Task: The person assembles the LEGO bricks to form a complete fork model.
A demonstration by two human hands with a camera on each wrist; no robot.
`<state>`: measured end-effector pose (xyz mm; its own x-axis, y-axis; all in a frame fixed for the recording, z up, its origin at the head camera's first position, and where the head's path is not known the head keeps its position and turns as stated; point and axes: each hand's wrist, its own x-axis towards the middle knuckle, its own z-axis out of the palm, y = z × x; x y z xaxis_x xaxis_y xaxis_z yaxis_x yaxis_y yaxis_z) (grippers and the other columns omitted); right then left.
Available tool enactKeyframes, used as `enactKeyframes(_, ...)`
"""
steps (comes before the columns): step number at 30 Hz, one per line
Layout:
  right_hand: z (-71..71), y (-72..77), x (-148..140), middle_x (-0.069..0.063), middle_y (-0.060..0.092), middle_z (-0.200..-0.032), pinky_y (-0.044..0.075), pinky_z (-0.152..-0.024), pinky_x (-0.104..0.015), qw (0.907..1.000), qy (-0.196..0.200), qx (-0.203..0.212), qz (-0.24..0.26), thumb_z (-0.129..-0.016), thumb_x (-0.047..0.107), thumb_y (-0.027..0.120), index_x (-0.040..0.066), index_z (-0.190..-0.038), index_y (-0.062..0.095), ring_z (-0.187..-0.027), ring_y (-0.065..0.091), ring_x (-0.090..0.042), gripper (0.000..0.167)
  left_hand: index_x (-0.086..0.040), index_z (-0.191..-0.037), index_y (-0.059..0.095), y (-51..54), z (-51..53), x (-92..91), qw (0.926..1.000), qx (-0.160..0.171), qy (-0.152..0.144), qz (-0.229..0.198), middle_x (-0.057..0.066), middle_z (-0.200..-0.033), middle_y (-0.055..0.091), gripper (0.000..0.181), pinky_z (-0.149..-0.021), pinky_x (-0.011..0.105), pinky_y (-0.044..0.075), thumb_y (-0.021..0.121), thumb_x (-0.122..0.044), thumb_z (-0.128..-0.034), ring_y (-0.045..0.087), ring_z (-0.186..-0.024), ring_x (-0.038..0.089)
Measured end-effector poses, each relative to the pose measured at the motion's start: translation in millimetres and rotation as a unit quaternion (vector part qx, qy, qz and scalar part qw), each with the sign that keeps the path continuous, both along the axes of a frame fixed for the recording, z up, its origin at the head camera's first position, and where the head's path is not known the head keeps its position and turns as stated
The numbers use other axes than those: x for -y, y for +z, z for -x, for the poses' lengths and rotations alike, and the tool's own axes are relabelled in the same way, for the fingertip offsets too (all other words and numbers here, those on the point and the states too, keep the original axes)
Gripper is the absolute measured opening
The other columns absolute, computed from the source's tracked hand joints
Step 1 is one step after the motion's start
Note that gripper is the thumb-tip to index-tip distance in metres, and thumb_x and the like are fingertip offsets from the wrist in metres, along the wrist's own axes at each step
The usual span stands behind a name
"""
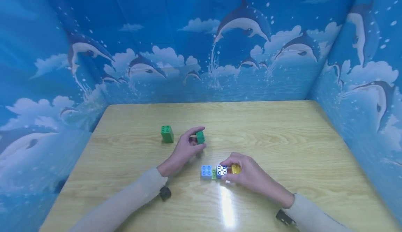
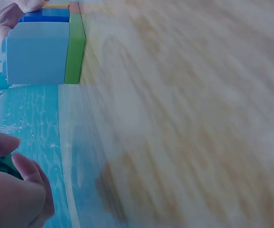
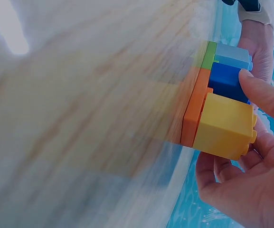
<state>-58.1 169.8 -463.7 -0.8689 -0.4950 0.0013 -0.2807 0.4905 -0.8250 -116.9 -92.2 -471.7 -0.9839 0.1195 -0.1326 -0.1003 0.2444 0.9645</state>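
My left hand [image 1: 186, 146] pinches a small dark green brick [image 1: 200, 137] above the table, its studs facing right; in the left wrist view that green brick [image 2: 6, 165] is mostly hidden by the fingers. With thumb and fingers, my right hand [image 1: 251, 172] grips a dark blue brick [image 3: 229, 81] in a row of joined bricks. A light blue brick [image 1: 206, 171] stands at the row's left end, a yellow brick [image 3: 224, 126] at its right. Beneath them lie a light green base [image 1: 214, 174] and an orange base [image 3: 193, 116]. Curled fingers lie beside the yellow brick.
A tall green block [image 1: 167, 134] stands upright on the wooden table [image 1: 267, 127], left of my left hand. Curtains printed with dolphins [image 1: 245, 22] enclose the table's back and sides. A bright reflection lies on the tabletop in front of the row.
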Motion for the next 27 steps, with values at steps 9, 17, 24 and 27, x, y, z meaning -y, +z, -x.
enactKeyframes(9,0.7,-0.3,-0.4,0.011,0.068,-0.094,0.057,-0.08,-0.03,0.9999,0.005,-0.007,0.01,-0.084,0.016,0.095,0.017,-0.118,0.082,-0.087,0.064,-0.013,0.036,-0.014,-0.158,0.057,-0.2,0.8,-1.5,0.9982,0.024,-0.01,-0.055,0.014,-0.131,0.072,0.06,-0.096,0.036,0.061,0.075,-0.003,-0.1019,0.075,-0.11,0.027)
enactKeyframes(17,-0.4,-1.3,-0.9,0.012,0.068,-0.095,0.057,-0.082,-0.031,0.9999,0.004,-0.009,0.008,-0.085,0.017,0.095,0.017,-0.118,0.082,-0.088,0.064,-0.013,0.036,-0.002,-0.157,0.051,-2.0,1.9,-1.8,0.9965,0.035,-0.039,-0.065,0.013,-0.123,0.076,0.055,-0.1,0.031,0.059,0.069,-0.002,-0.1055,0.078,-0.106,0.026)
enactKeyframes(24,-1.1,-0.5,0.6,0.011,0.068,-0.095,0.056,-0.084,-0.032,1.0,0.0,0.002,0.002,-0.084,0.017,0.095,0.019,-0.119,0.082,-0.09,0.064,-0.015,0.037,-0.002,-0.141,0.055,-5.5,2.1,-4.9,0.9954,0.042,-0.057,-0.065,0.016,-0.13,0.072,0.04,-0.101,0.035,0.059,0.071,-0.002,-0.1041,0.075,-0.114,0.028)
enactKeyframes(27,-0.7,0.0,0.8,0.01,0.068,-0.095,0.056,-0.082,-0.032,1.0,0.0,0.003,0.002,-0.085,0.017,0.095,0.019,-0.119,0.082,-0.089,0.064,-0.015,0.037,-0.005,-0.136,0.058,-5.6,2.4,-6.2,0.996,0.048,-0.057,-0.05,0.015,-0.134,0.068,0.039,-0.101,0.035,0.059,0.076,-0.004,-0.1012,0.072,-0.12,0.029)
